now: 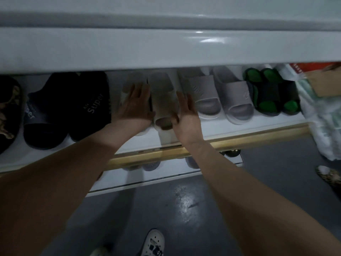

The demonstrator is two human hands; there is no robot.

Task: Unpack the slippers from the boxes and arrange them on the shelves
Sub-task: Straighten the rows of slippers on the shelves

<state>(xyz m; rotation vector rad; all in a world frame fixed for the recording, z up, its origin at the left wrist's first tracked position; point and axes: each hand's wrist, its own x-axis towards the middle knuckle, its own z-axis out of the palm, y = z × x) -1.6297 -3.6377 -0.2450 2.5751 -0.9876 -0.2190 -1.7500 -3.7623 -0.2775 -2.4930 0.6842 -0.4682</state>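
Note:
A pair of beige slippers lies on the white middle shelf (258,126). My left hand (135,104) rests flat on the left beige slipper (129,84), fingers spread, covering most of it. My right hand (186,113) presses against the right side of the right beige slipper (162,97), thumb at its toe opening. To their right stand a grey pair (217,97) and a green-and-black pair (271,91). To their left is a black pair printed "Super" (68,108).
A patterned dark slipper (7,111) sits at the far left. The glossy upper shelf (166,43) overhangs the row. A lower shelf (166,174) holds more slippers. Plastic bags (321,126) and a cardboard box (324,80) crowd the right. My white shoes (153,242) stand on the grey floor.

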